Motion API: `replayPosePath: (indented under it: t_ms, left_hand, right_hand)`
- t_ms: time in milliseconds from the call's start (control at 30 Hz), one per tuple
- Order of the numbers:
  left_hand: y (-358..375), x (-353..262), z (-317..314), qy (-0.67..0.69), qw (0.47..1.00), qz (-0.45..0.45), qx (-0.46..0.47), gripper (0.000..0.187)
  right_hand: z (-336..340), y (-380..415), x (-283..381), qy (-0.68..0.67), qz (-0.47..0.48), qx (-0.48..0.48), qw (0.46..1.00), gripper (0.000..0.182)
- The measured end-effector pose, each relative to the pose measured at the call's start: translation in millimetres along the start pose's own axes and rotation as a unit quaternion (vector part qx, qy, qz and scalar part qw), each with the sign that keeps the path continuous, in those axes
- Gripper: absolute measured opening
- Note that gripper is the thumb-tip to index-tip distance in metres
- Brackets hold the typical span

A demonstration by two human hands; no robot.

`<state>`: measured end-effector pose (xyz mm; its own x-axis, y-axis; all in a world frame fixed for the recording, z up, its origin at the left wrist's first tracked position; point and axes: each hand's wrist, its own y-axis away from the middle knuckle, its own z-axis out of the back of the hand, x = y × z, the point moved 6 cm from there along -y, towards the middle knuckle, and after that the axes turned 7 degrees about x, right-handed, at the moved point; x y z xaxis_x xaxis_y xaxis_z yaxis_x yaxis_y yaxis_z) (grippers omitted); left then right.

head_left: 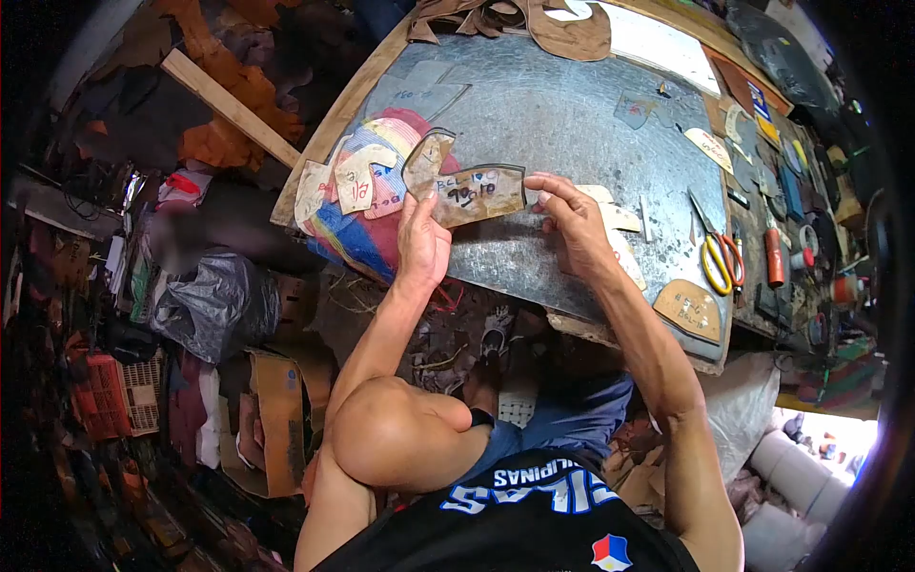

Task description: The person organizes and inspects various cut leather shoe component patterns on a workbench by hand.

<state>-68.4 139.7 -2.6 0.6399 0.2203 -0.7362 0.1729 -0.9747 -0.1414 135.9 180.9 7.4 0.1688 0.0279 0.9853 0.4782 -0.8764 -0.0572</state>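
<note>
A curved brown pattern piece (486, 194) with a dark edge and handwritten marks is held up over the near side of the metal-topped table (515, 105). My left hand (422, 240) grips its lower left part between thumb and fingers. At the piece's right end is my right hand (572, 217), its fingertips close together by the edge; whether they touch it is hard to tell. Left of the piece, several pale pattern pieces (355, 181) lie on a striped cloth bag (357, 238).
Scissors with yellow and red handles (721, 263) lie at the right, near a tan pattern piece (688, 309). Brown leather (572, 33) rests at the far edge. Tools and a red-handled tool (773, 255) line the right side bench. A grey plastic bag (214, 305) stands at the left.
</note>
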Motion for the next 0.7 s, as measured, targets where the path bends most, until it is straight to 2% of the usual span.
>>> replayPosePath:
  t_ms: [100,200,700]
  left_hand:
    - [0,0,1,0.009,1.000,-0.005,0.011,0.037]
    - [0,3,14,0.007,1.000,-0.002,-0.025,0.034]
    - [3,-3,-6,0.028,1.000,0.002,0.014,0.035]
  right_hand:
    - [0,-1,-1,-0.009,-0.002,0.001,1.000,0.023]
    - [-1,-1,0,-0.011,0.008,0.002,1.000,0.023]
    - [1,0,-2,0.001,-0.006,-0.005,1.000,0.024]
